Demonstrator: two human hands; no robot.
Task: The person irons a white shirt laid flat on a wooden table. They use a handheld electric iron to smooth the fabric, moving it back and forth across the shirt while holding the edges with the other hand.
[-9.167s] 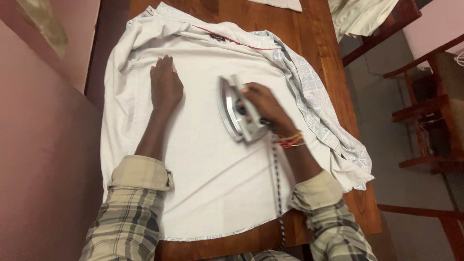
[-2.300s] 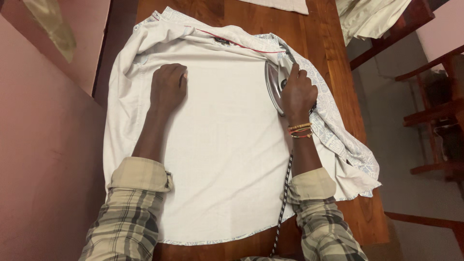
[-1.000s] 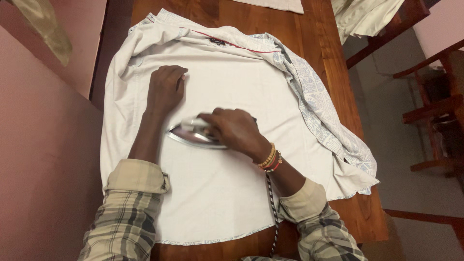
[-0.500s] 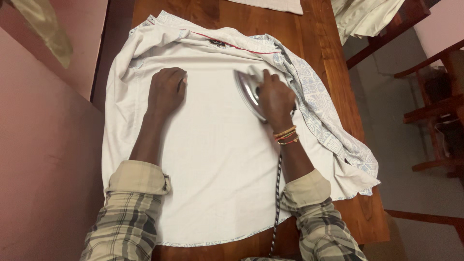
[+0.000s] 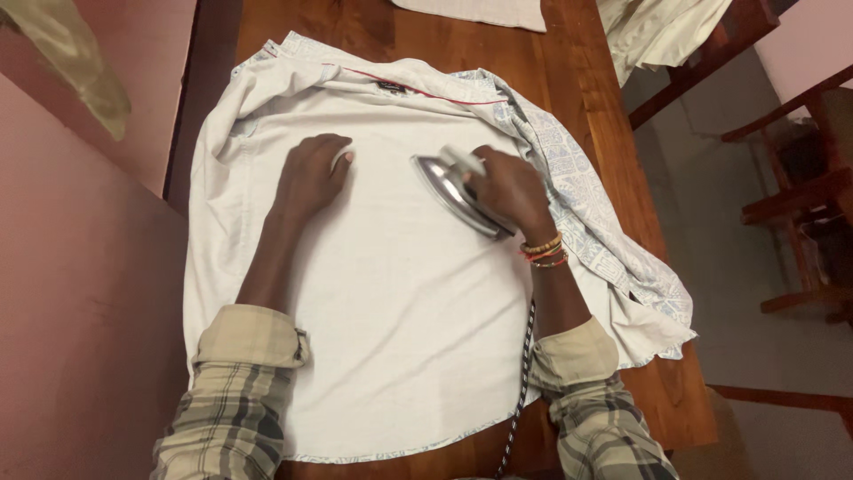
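A dark, polished wooden table [image 5: 613,133] carries a smooth white shirt [image 5: 400,311] spread flat, its patterned lining bunched at the right edge. The right hand [image 5: 506,187] grasps a shiny metal iron [image 5: 453,191] on the shirt's upper middle. The left hand [image 5: 311,173] presses the cloth, fingers seemingly curled.

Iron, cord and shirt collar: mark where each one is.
Iron [image 5: 449,188], head view, on its shiny metal side.
Cord [image 5: 524,360], head view, on the striped stretch below the right forearm.
Collar [image 5: 391,82], head view, on the folded neck edge.
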